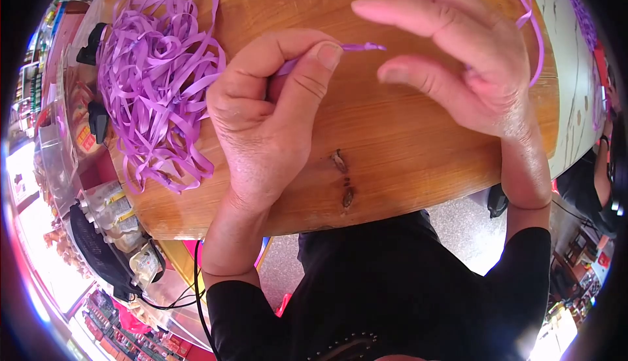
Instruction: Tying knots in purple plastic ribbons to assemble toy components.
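Observation:
Between the thumb and forefinger of my left hand (271, 109) is pinched a purple ribbon (363, 47). Its twisted, knotted-looking tip sticks out to the right of the thumb, and another bit shows inside the curled fingers. My right hand (468, 53) is raised just right of that tip, thumb and fingers spread apart with a gap between them. Nothing shows in its grasp, and it does not touch the tip. To the left on the wooden table lies a large tangled heap of purple ribbon (160, 80). More purple ribbon (538, 40) hangs in a loop behind my right hand.
The wooden table (405, 171) has a curved near edge in front of my body. A white marbled surface (553, 8) adjoins it at right, with more purple ribbon (579, 14) on it. Packets (118, 214) and a black bag (98, 250) sit at lower left. A person (585, 171) is at far right.

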Demonstrator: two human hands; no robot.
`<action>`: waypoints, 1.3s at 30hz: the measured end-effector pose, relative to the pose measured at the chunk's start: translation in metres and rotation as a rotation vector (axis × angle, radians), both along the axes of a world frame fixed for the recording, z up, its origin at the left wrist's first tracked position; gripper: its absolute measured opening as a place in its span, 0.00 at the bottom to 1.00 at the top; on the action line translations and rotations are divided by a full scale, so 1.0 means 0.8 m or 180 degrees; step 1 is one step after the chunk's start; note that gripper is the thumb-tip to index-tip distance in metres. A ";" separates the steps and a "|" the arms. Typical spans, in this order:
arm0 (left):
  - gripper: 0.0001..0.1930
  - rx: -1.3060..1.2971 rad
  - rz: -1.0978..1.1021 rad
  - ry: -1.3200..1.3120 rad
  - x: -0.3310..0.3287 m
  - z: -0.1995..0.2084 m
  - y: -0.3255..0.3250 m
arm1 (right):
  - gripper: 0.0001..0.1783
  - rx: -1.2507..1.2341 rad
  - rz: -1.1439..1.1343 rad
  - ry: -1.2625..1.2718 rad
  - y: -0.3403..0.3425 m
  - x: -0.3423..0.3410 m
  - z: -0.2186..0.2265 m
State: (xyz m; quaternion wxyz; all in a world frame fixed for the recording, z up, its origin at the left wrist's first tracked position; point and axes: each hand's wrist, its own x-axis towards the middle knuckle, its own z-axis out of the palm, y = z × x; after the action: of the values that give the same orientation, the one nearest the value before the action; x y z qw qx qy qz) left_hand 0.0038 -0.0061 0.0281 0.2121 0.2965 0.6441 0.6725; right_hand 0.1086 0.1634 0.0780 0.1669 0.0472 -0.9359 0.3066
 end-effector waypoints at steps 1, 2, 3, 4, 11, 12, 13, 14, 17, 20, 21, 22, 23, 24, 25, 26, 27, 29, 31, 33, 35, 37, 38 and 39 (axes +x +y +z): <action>0.03 -0.0095 0.0018 -0.0146 0.003 0.002 0.000 | 0.19 -0.0052 0.0026 -0.0040 0.001 0.001 0.001; 0.03 -0.0190 0.0035 -0.0292 0.006 0.004 0.001 | 0.20 -0.0103 0.0049 -0.0079 0.001 0.002 0.002; 0.03 -0.0198 0.0025 -0.0297 0.006 0.003 0.002 | 0.18 -0.0221 0.0031 0.0021 -0.001 0.002 -0.003; 0.03 -0.0158 -0.0014 -0.0288 0.006 0.002 0.003 | 0.18 -0.0230 0.0020 0.0017 -0.002 0.001 -0.003; 0.03 -0.0278 -0.0059 0.0161 0.002 0.000 -0.001 | 0.09 0.0088 -0.0128 -0.0110 -0.003 0.000 -0.004; 0.03 -0.0262 -0.0069 0.0158 0.002 0.000 0.001 | 0.08 0.0164 -0.0138 -0.0055 -0.003 0.001 -0.002; 0.02 -0.0216 -0.0138 0.0205 0.002 -0.001 0.003 | 0.08 0.0179 -0.0145 -0.0057 -0.002 0.004 0.000; 0.02 -0.0169 -0.0204 0.0254 0.001 -0.001 0.006 | 0.06 0.0386 -0.0204 0.0140 -0.001 0.007 0.002; 0.03 -0.0169 -0.0185 -0.0259 -0.009 0.003 0.006 | 0.03 0.0358 -0.0375 0.0719 0.018 0.008 -0.005; 0.06 -0.0037 0.0062 -0.0344 -0.014 0.008 0.009 | 0.02 -0.0632 -0.1121 0.0865 0.008 0.007 0.004; 0.06 -0.0032 0.0071 -0.0336 -0.016 0.008 0.005 | 0.03 -0.1418 -0.1714 0.0629 0.002 0.009 0.009; 0.08 0.0116 0.0039 -0.0423 -0.020 0.009 0.000 | 0.03 -0.1414 -0.1705 0.0636 0.002 0.007 0.010; 0.09 0.0264 0.0004 -0.0512 -0.024 0.010 -0.005 | 0.02 -0.1074 -0.1574 0.0698 0.003 0.006 0.010; 0.09 0.0279 -0.0002 -0.0518 -0.031 0.011 -0.008 | 0.02 -0.0723 -0.1450 0.0750 0.005 0.006 0.010; 0.08 0.0548 -0.0038 -0.0811 -0.041 0.011 -0.011 | 0.02 -0.0372 -0.1326 0.0799 0.008 0.007 0.010; 0.07 0.0817 -0.0079 -0.1106 -0.046 0.012 -0.012 | 0.02 -0.0019 -0.1201 0.0843 0.011 0.008 0.009; 0.07 0.0758 0.0131 -0.1098 -0.049 0.014 -0.015 | 0.03 0.0290 -0.1035 0.0901 0.012 0.003 0.005; 0.08 0.0728 0.0396 -0.0973 -0.047 0.017 -0.016 | 0.04 0.0902 -0.0706 0.1021 0.014 -0.004 -0.006; 0.08 0.0746 0.0574 -0.0893 -0.046 0.019 -0.015 | 0.05 0.1264 -0.0579 0.1059 0.013 -0.002 -0.007; 0.08 0.0843 0.0379 -0.1050 -0.053 0.017 -0.019 | 0.05 0.0920 -0.0646 0.1028 0.008 -0.001 -0.011; 0.07 0.0883 0.0390 -0.0990 -0.056 0.016 -0.019 | 0.05 0.0706 -0.0730 0.0906 -0.004 -0.002 0.000; 0.07 0.0928 0.0408 -0.0924 -0.057 0.016 -0.019 | 0.05 0.0493 -0.0804 0.0790 -0.006 -0.002 0.002; 0.07 0.0971 0.0361 -0.0964 -0.059 0.017 -0.020 | 0.06 0.0663 -0.0734 0.0832 -0.004 -0.002 -0.001; 0.07 0.1015 0.0309 -0.1009 -0.060 0.016 -0.020 | 0.06 0.0834 -0.0668 0.0869 -0.003 -0.001 -0.003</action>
State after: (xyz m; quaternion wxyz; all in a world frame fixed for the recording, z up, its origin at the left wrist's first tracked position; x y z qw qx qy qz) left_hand -0.0442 -0.0220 0.0409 0.2284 0.1856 0.5018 0.8134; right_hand 0.1076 0.1608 0.0754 0.3156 0.0120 -0.9362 0.1540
